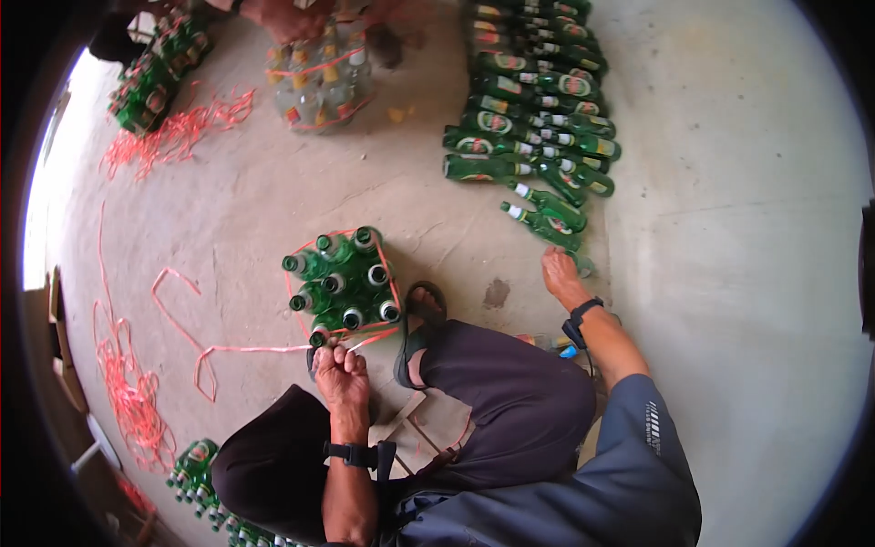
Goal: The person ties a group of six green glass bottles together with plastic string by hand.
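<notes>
- Pinching pink string (260, 348) at the near corner of a bottle bundle (334, 284), the left hand (342, 374) has its fingers closed, the thumb against the forefinger.
- The bundle sits on the concrete floor (437, 205), just in front of the left hand and beside the person's sandalled foot (425, 303). Nine green bottle necks show in it, mouths up, with pink string around the outside.
- From the left hand the string runs left across the floor and bends into a loose loop; a tangled heap of pink string (132, 397) lies farther left.
- The right hand (563, 273) reaches out to a green bottle (581, 264) at the near end of the lying bottles. Its fingers are bent downward at the bottle, partly hiding it; whether they grip it or only touch it, I cannot tell.
- Beyond the right hand, lying green bottles (533, 118) stretch away in rows on their sides, many with their necks toward the middle.
- Both wrists wear dark bands, and a small blue object (569, 351) shows near the right forearm.
- At the top, another person's hand (296, 20) is over a string-bound group of clear bottles (321, 87).
- At upper left, more green bottles (150, 91) are beside a second string heap (173, 132); others (196, 474) stand at lower left.
</notes>
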### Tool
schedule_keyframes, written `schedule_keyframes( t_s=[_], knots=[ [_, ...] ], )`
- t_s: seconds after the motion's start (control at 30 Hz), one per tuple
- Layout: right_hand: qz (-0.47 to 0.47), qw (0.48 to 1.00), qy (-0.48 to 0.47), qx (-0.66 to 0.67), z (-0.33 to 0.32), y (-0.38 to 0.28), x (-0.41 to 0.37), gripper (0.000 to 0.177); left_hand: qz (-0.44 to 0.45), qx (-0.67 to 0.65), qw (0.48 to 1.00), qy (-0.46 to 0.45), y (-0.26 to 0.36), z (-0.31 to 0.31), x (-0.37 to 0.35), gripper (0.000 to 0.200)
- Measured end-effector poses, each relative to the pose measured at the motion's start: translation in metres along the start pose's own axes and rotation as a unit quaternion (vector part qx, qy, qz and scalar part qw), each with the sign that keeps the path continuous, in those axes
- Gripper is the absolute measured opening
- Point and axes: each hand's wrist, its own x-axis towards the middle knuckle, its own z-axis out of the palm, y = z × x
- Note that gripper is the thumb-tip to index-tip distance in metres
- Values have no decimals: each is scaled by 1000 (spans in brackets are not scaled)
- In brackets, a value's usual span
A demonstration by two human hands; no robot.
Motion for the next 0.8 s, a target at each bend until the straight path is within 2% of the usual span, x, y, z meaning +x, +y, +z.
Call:
schedule_keyframes(
  t_s=[0.1,0.2,0.33,0.43,0.57,0.67,0.73,0.77,0.8],
  knots=[
    [19,998,48,27,-1,-4,7,16,-2,25,1000,18,2,4,-2,16],
    [55,997,44,21,-5,-12,12,16,-5,31,999,11,3,2,-2,15],
    [20,998,61,17,-15,-14,12,15,-16,19,1000,-3,4,-5,3,15],
    [28,999,32,8,-27,-16,7,18,-11,11,1000,8,4,-6,6,13],
    [43,998,41,-15,-43,-16,-1,17,-5,17,1000,20,5,-9,9,12],
    [58,998,-5,3,-72,-10,-10,15,-16,20,1000,-1,7,-15,11,12],
    [126,987,-71,65,-89,-3,-18,15,-30,43,997,-56,8,-20,13,12],
    [126,987,-69,66,-95,0,-24,15,-29,44,997,-57,8,-19,13,12],
    [147,982,-102,67,-100,4,-30,16,-16,30,999,-7,5,-9,11,14]
  ],
)
